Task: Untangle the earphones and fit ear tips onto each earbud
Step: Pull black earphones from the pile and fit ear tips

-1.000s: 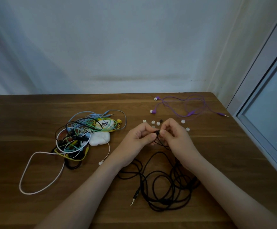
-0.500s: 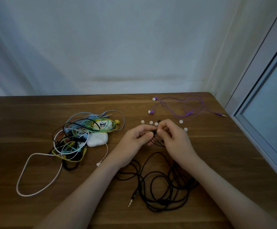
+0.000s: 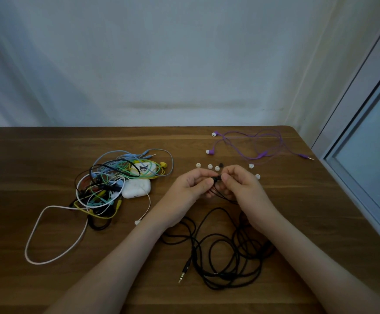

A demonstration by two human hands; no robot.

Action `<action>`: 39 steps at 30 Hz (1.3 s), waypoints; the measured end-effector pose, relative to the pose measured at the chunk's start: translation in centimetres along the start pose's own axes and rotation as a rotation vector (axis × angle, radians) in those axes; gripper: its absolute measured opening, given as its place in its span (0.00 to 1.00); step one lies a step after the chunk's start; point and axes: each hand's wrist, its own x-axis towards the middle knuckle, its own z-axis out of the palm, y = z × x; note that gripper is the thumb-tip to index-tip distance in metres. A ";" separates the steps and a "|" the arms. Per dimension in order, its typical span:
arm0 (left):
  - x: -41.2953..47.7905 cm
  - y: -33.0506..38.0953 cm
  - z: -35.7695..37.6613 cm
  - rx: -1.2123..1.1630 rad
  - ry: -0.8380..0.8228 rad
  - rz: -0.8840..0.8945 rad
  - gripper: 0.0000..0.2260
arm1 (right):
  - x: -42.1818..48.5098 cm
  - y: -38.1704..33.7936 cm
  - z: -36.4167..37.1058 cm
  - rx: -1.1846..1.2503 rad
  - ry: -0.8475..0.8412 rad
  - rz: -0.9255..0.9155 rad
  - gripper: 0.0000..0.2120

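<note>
Both hands (image 3: 191,189) (image 3: 241,189) fingertip-tight on black earbud (image 3: 217,178).

left hand (image 3: 191,189): bare, short thumbnail | right hand (image 3: 241,188): bare | forearms (image 3: 107,268): bare to the frame edge

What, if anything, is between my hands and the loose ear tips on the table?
Nothing visible does. The white ear tips lie on bare table just beyond your left hand and right hand, which pinch the black earbud. The tangled pile sits off to the left.
</note>
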 end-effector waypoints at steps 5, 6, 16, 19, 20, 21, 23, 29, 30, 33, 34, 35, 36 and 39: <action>-0.1 0.1 0.0 -0.003 0.012 0.012 0.09 | 0.0 -0.1 -0.1 -0.106 -0.054 0.005 0.07; -0.1 0.1 -0.1 0.006 0.018 0.014 0.09 | 0.0 0.0 -0.1 -0.118 -0.063 0.010 0.07; -0.1 -0.2 -0.1 0.064 0.054 0.022 0.08 | -0.2 0.9 0.2 -0.159 -0.046 -0.057 0.08; -0.2 -0.2 0.0 0.110 0.060 0.034 0.07 | -0.2 1.2 0.4 -0.213 -0.019 -0.101 0.07; -0.2 -0.2 0.0 0.126 0.063 0.041 0.06 | -0.2 1.3 0.4 -0.234 -0.007 -0.113 0.07; -0.3 -0.1 0.1 0.139 0.063 0.048 0.06 | -0.2 1.4 0.5 -0.254 0.007 -0.124 0.07; -0.4 0.0 0.1 0.159 0.054 0.055 0.06 | -0.2 1.4 0.6 -0.280 0.031 -0.146 0.06; -0.7 0.3 0.3 0.202 0.024 0.075 0.07 | -0.4 1.4 0.7 -0.266 0.071 -0.183 0.03; -0.7 0.3 0.3 0.196 0.025 0.074 0.08 | -0.4 1.4 0.8 -0.255 0.071 -0.185 0.03; -0.7 0.4 0.3 0.180 0.033 0.072 0.10 | -0.5 1.2 0.9 -0.205 0.080 -0.178 0.03; -0.6 0.4 0.2 0.174 0.039 0.066 0.10 | -0.5 1.2 0.9 -0.194 0.088 -0.173 0.03; -0.6 0.4 0.2 0.164 0.043 0.058 0.09 | -0.5 1.2 0.9 -0.188 0.099 -0.165 0.03; -0.6 0.4 0.2 0.151 0.047 0.053 0.08 | -0.5 1.2 0.9 -0.186 0.108 -0.156 0.03; -0.4 0.3 0.3 0.113 0.065 0.049 0.07 | -0.5 1.1 0.9 -0.188 0.114 -0.151 0.04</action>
